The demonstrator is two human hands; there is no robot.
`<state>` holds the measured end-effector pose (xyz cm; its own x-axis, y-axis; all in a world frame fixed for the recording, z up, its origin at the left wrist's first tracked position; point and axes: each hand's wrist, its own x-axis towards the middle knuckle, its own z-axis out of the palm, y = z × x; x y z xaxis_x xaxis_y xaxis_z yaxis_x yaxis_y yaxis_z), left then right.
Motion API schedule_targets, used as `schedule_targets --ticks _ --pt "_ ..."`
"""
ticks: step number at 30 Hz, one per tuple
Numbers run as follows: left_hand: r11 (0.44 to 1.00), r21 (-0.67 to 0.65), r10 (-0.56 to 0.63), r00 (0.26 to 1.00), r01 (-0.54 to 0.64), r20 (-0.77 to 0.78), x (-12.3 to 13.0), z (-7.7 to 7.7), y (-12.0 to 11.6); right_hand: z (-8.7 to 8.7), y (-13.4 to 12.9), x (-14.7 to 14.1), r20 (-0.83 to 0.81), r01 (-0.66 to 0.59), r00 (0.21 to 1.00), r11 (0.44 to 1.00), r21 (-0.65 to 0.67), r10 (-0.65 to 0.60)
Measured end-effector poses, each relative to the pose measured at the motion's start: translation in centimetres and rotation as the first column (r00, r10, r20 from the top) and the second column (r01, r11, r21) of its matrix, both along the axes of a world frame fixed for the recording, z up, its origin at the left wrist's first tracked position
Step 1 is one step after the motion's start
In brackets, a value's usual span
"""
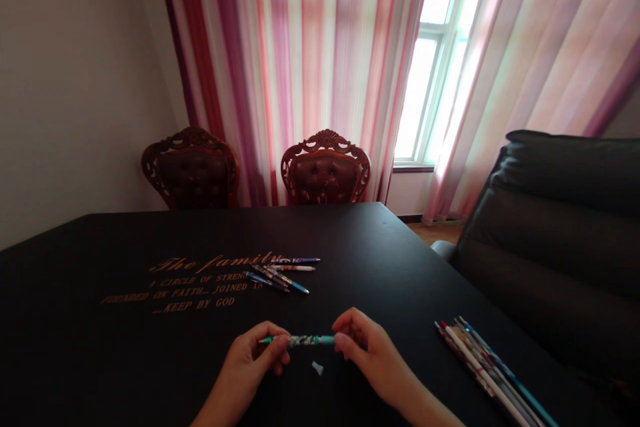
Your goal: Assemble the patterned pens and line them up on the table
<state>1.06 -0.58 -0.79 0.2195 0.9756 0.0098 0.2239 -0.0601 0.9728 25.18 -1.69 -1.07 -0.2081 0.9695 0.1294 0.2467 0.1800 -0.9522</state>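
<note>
A green patterned pen (311, 340) lies level between my two hands, above the black table (320, 233). My left hand (260, 350) pinches it near its pointed left end, with the tip showing past the fingers. The thumb and forefinger of my right hand (365, 350) close on its right end. Just below the pen, a small pale bluish piece (317, 367) rests on the table. Farther off, several pens (290, 279) lie loosely crossed beside the gold lettering.
At the right, several long pens or refills (487, 370) lie in a bundle. Two carved chairs (327, 173) stand behind the table's far edge, in front of striped curtains. A black padded armchair (560, 240) is on the right.
</note>
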Motion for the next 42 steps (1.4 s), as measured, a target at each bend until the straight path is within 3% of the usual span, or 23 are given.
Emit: schedule_targets --ticks 9,21,27,30,33,37,42 --pt "1.000 -0.001 0.002 1.000 -0.002 -0.003 0.1 0.4 0.0 -0.6 0.3 0.0 -0.081 -0.018 0.997 0.999 -0.032 0.016" --pt "1.000 -0.005 -0.002 1.000 0.002 0.019 0.0 0.3 0.0 -0.6 0.2 0.0 -0.056 -0.037 0.998 0.997 -0.061 0.033" --pt "0.999 0.011 0.040 0.999 -0.040 0.009 -0.6 0.1 0.7 -0.2 1.0 1.3 -0.004 0.085 0.996 0.996 -0.015 -0.085" --pt "0.992 0.097 0.091 0.993 -0.083 -0.080 -1.3 0.3 1.0 0.1 1.5 2.2 -0.048 0.127 0.991 0.992 -0.029 -0.128" --pt "0.961 0.267 0.131 0.964 -0.066 -0.231 -1.8 0.6 0.8 0.1 1.7 2.7 -0.032 0.153 0.988 0.988 -0.026 -0.154" --pt "0.887 0.456 0.114 0.918 0.078 -0.380 -1.9 0.9 0.2 0.1 1.7 2.6 0.013 0.156 0.988 0.988 0.015 -0.156" --pt "0.838 0.493 0.108 0.814 0.235 -0.571 -1.8 1.1 -0.2 0.4 1.2 2.1 0.066 0.154 0.985 0.985 0.080 -0.159"
